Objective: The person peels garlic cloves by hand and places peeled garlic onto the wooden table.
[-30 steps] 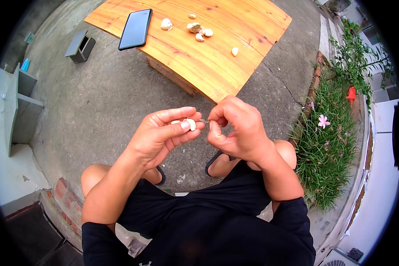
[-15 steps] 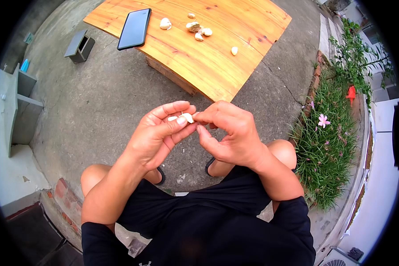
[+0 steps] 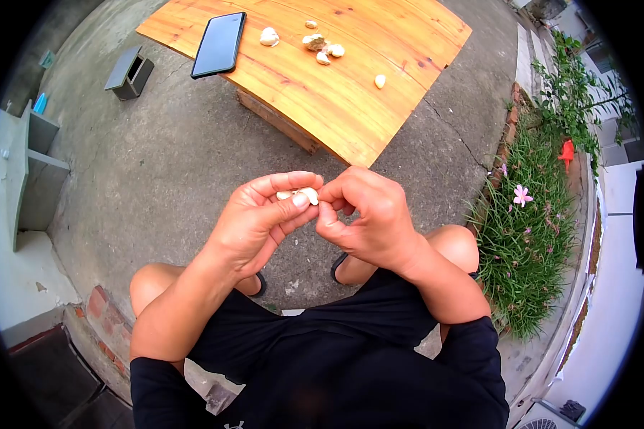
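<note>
- Left hand half curled, thumb clamping pale garlic cloves against the fingers
- Right hand at their outer end, thumb and forefinger drawn nearly together; cannot tell if anything is pinched
- Likely slip: a tug or off-centre thumb pressure could shoot a clove onto the concrete floor
- Table corner close beyond right knuckles, knock risk; phone juts over the near edge
- More room towards the lap
</note>
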Tool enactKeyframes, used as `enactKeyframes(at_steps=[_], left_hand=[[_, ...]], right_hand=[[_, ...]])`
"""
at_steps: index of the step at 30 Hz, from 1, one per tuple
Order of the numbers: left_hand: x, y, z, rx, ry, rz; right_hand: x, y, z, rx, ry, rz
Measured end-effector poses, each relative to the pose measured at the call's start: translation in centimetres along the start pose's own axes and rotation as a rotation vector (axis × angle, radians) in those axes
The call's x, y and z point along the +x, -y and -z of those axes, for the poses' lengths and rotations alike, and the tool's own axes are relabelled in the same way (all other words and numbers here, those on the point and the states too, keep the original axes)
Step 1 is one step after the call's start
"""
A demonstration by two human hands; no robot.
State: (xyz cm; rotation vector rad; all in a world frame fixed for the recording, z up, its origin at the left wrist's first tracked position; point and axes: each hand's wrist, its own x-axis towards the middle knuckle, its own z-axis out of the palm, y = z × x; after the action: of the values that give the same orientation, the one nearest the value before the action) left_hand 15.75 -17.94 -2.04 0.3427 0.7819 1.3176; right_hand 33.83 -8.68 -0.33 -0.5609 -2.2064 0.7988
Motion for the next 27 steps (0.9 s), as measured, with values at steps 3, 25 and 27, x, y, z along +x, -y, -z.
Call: enactKeyframes(at_steps=[3,25,27], left_hand=[[0.1,0.1,0.0,-0.027,0.01,0.003],[0.2,-0.5,-0.4,0.105,0.006,0.081],[0.2,-0.5,-0.2,0.115,0.004,0.074]], right_hand=[[0.0,0.0,0.1,-0.014,0.002,-0.008],[0.5,-0.6,1.4,-0.093,-0.011,0.033],[0.5,-0.5,1.7,-0.1,-0.013,0.014]])
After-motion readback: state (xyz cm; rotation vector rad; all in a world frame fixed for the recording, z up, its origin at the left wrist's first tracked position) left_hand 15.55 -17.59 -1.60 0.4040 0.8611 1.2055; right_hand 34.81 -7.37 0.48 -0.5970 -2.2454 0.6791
